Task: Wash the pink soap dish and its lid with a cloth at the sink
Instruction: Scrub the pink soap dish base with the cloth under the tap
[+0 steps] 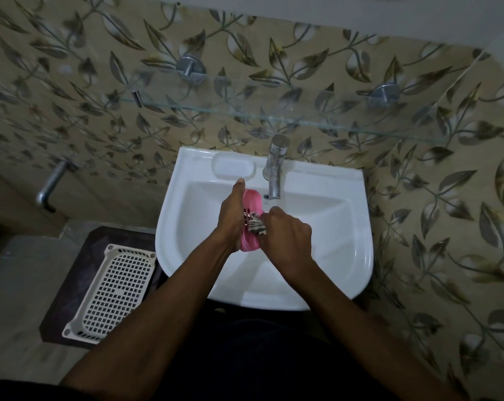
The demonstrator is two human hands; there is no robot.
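Left hand [232,217] is seen wrapped round the pink soap dish [253,198], which is held on edge over the basin of the white sink [360,244], with one digit stretched past its far end. Right hand [288,241] is clenched on a striped cloth [258,226], which is pressed against the slotted face of the dish, between the two hands. Just beyond the hands a metal tap [275,172] is mounted on the sink's back rim. Well off to the left hand's side, a white perforated basket [111,287] is laid on a dark mat [71,270]
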